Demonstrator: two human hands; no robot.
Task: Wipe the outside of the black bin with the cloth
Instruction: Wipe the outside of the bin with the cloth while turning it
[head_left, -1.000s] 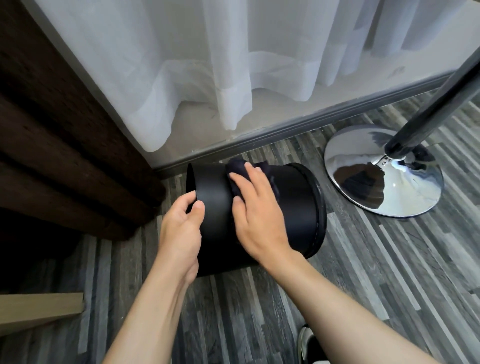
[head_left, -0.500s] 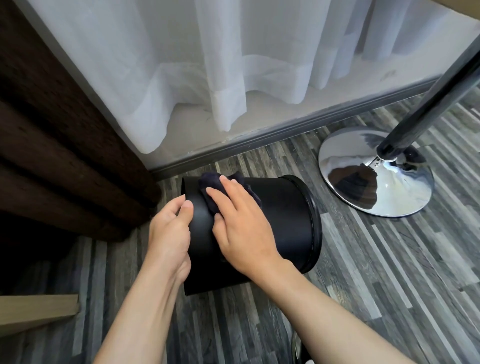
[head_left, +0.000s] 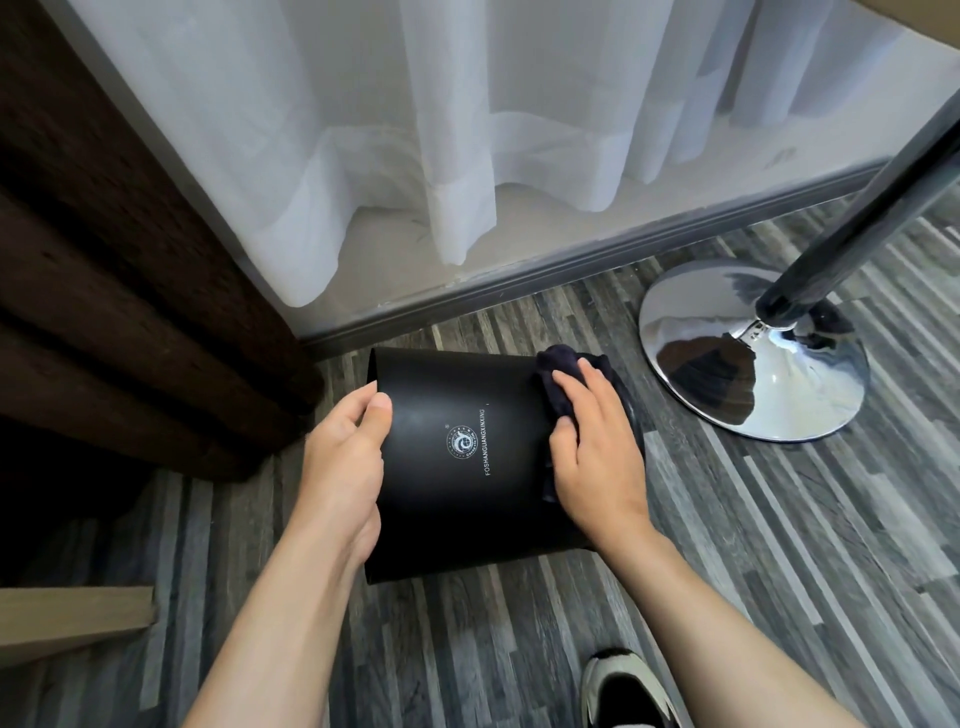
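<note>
The right hand (head_left: 592, 447) is lying nearly flat, fingers spread, pressing the dark cloth (head_left: 558, 382) onto the black bin (head_left: 457, 457) at its right end. The left hand (head_left: 343, 462) is cupping the bin's left end, thumb on the wall, half closed. Both forearms are reaching in from the near side. The bin is lying on its side on the striped floor (head_left: 779, 519), probably touching it underneath; a chrome stand base (head_left: 753, 353) is sitting just right, a brown curtain (head_left: 104, 260) at left
</note>
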